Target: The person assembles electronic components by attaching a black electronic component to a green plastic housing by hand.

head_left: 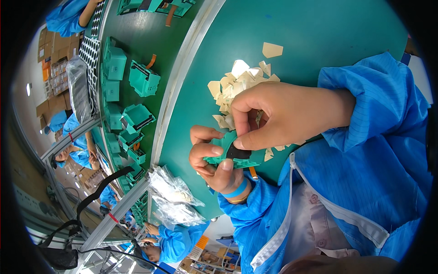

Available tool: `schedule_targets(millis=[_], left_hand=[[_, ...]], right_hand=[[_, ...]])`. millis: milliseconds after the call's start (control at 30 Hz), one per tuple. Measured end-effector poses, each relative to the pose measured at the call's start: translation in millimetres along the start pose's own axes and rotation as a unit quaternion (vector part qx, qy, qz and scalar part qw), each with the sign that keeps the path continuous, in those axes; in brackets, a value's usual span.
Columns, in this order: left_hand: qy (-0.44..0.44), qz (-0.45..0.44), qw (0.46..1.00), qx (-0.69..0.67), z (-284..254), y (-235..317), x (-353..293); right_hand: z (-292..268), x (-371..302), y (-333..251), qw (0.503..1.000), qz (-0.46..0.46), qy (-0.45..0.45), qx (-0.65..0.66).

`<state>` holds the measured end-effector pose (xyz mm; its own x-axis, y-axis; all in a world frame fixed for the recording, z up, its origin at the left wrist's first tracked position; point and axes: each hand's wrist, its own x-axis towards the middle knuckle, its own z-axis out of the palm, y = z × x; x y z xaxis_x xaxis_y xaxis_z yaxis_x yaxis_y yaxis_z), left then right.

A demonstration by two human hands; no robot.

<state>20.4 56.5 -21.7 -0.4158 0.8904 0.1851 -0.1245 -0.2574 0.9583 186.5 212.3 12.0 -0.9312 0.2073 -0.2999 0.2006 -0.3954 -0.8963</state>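
My left hand (213, 157) grips a small green plastic housing (217, 160) from its left side, fingers behind and thumb at its lower edge. A curved black piece (238, 154) lies along the housing's inner face. My right hand (285, 109) comes in from the right, its thumb and forefinger pinched at the upper end of that black piece. The fingertips hide part of the contact. An orange ribbon strip (253, 172) shows below the housing, by my left wrist.
Cream paper scraps (228, 89) are piled beyond my hands, with one scrap (273, 50) farther off. Clear plastic bags (175, 194) lie at the left. Past a metal rail (175, 82), a green belt (162, 57) carries several green housings (144, 78). Co-workers in blue sit along it.
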Motion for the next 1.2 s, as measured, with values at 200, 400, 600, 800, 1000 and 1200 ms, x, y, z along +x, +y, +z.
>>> schedule_targets(millis=[200,400,600,800,1000,1200], left_hand=[[0.021,-0.014,0.999,-0.03,0,-4,-1],[0.022,-0.014,1.0,-0.016,0,-3,-3],[0.015,-0.008,0.999,0.032,6,1,-2],[0.03,-0.011,0.979,0.2,14,8,4],[0.014,-0.024,0.987,0.157,20,11,4],[0.072,-0.052,0.983,0.162,21,27,-3]], right_hand=[[1,3,6,1.0,-0.008,0.005,0.022],[1,2,5,1.0,-0.009,0.006,0.015],[5,1,8,0.999,-0.033,0.021,0.01],[1,10,15,0.987,-0.142,0.055,-0.049],[10,9,10,0.974,-0.178,0.08,-0.114],[28,8,7,0.97,-0.169,0.082,-0.153]])
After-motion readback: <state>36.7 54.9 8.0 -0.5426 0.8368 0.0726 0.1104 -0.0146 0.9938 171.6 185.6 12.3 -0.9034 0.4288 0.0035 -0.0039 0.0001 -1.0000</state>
